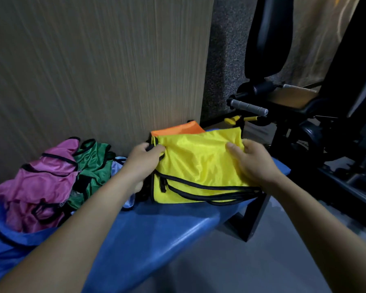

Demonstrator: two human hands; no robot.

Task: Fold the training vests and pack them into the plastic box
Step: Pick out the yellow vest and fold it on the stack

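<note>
Item: yellow vest (pixel 197 166), folded, on the blue bench (pixel 156 225) at its right end, lying over an orange vest (pixel 178 128).
Left hand (pixel 143 163): pinches the vest's left edge at the black trim.
Right hand (pixel 254 163): fingers curled over the right side, gripping cloth.
Handling: likely squaring the fold; keep both edges level, tuck loose trim under.
Nearby: pink vest (pixel 40 182) and green vest (pixel 93 168), unfolded, left.
Obstacles: wood panel (pixel 93 70) close behind; gym machine (pixel 304 102) right.
Box: not in view.

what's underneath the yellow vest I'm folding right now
An orange vest peeks out behind the yellow vest, on the blue bench. How far it reaches beneath is covered.
</note>
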